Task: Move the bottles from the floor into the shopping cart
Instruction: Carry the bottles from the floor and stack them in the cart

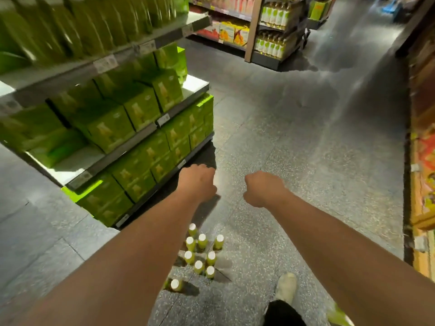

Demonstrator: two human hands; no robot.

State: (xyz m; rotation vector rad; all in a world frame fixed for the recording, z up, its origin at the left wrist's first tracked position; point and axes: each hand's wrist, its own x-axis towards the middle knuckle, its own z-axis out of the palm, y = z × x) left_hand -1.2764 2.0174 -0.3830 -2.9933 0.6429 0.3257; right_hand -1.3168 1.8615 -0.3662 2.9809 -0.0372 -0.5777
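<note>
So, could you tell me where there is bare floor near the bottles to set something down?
Bare floor lies right of the bottles, up to the shoe, and ahead, between the shelf and the right-hand display. The bottles stand crowded; a lone bottle stands apart at the near left. Left of them, the left arm hides the floor.

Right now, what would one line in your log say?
left grip: curled, empty | right grip: curled, empty | bottles: clustered on floor | cart: not in view
</note>
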